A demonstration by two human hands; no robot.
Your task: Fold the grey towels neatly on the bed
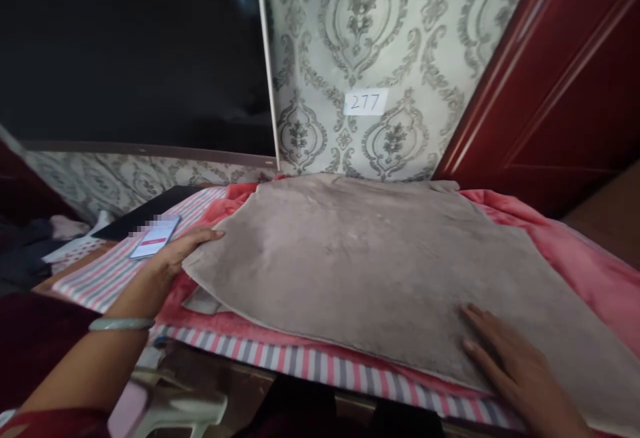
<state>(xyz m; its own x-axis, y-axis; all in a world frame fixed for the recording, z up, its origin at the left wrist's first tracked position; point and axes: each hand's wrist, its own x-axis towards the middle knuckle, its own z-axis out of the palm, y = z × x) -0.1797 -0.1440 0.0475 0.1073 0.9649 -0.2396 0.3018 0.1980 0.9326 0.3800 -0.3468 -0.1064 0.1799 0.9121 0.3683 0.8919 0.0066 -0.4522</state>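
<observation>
A grey plush cloth (370,265) lies folded and spread flat on top of a pink fleece layer (590,271). My left hand (173,258) rests at the grey cloth's left edge, fingers stretched along the fold, a pale green bangle on the wrist. My right hand (520,371) lies flat, palm down, on the near right part of the grey cloth. Neither hand grips anything.
A pink, grey and white striped sheet (310,361) covers the table under the cloths. A phone (155,238) lies on it at the left, beside a dark flat object (145,218). Patterned wallpaper with a "277" label (365,102), a dark screen and a red door (565,91) stand behind.
</observation>
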